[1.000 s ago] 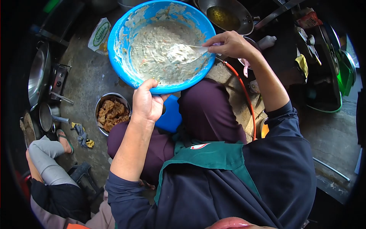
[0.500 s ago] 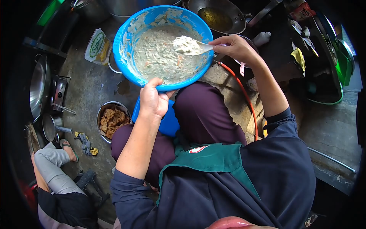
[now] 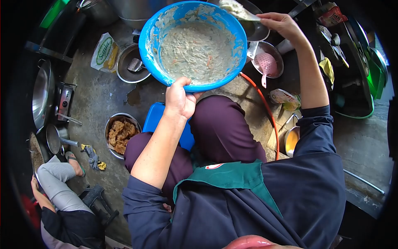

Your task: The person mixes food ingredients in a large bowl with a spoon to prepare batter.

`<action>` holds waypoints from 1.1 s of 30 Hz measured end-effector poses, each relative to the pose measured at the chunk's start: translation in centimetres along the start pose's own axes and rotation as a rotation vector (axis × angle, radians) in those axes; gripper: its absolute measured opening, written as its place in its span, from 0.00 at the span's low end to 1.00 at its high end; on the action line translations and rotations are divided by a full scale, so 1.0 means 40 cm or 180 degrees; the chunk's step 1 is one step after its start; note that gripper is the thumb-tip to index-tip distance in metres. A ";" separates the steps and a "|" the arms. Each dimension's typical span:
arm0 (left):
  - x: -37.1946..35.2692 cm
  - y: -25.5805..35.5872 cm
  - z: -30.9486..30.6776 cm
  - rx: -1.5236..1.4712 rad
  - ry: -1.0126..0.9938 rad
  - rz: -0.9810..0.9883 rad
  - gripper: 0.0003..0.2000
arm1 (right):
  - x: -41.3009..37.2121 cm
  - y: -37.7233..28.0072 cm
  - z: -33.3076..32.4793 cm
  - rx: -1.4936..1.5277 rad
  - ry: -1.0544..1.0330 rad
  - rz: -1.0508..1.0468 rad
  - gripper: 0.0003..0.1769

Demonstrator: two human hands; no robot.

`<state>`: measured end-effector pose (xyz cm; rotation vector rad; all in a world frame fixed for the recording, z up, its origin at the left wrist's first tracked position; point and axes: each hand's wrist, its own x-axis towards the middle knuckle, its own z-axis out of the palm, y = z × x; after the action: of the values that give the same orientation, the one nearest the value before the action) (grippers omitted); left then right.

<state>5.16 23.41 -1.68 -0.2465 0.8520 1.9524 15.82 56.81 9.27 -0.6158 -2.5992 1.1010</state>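
Observation:
My left hand [image 3: 181, 99] is closed on the near rim of a blue plastic basin [image 3: 146, 56], thumb on top and fingers underneath. Thick pale batter [image 3: 199, 54] with green and orange shreds fills its lower part and smears the walls. At the top right, my right hand [image 3: 284, 27] pinches the handle of a spoon [image 3: 250, 16]. A lump of batter [image 3: 233, 7] sits on the spoon's bowl, over the far side of a wok [image 3: 260, 34]. The basin hides part of the wok.
Fried pieces [image 3: 121, 135] fill a pot at left. A pan [image 3: 130, 79], a pink slotted ladle [image 3: 266, 63] in a bowl, and an orange hose [image 3: 270, 110] lie around the basin. Another person [image 3: 62, 182] sits at lower left.
My right hand has lifted the loaded spoon out of the basin, up and right to the wok. My left hand has shifted the basin slightly right and up.

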 end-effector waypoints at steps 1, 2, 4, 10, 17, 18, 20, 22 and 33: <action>0.002 0.000 0.002 0.0010 0.0007 -0.0001 0.23 | 0.009 0.009 -0.021 0.0019 0.0053 0.0053 0.16; 0.003 0.000 0.004 0.0003 -0.0031 0.0019 0.24 | 0.016 0.019 -0.043 -0.0028 0.0091 0.0068 0.17; 0.010 0.000 0.002 -0.0005 -0.0101 0.0058 0.24 | 0.033 0.057 -0.080 -0.0371 0.0168 0.0114 0.17; 0.006 -0.004 -0.006 0.0165 0.0053 0.0115 0.25 | 0.078 0.188 -0.148 -0.2598 0.0145 0.0783 0.23; 0.009 -0.020 -0.026 0.0367 0.0061 0.0260 0.24 | 0.164 0.279 -0.093 -0.3544 -0.0452 0.0954 0.17; 0.012 -0.016 -0.025 0.0352 0.0052 0.0255 0.24 | 0.185 0.289 -0.082 -0.3632 -0.0517 0.0996 0.17; 0.008 -0.015 -0.023 0.0332 0.0013 0.0238 0.24 | 0.210 0.302 -0.068 -0.3797 -0.0664 0.1088 0.16; 0.008 -0.007 -0.021 0.0338 0.0018 0.0184 0.24 | 0.228 0.268 -0.044 -0.3993 -0.0724 0.1298 0.16; 0.011 0.016 -0.019 0.0301 0.0095 0.0027 0.25 | 0.269 0.226 -0.016 -0.4826 -0.0826 0.0732 0.11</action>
<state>4.26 23.05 -2.16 -0.2170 0.9636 1.9148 9.16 67.94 3.81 -1.0299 -3.2063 -1.0959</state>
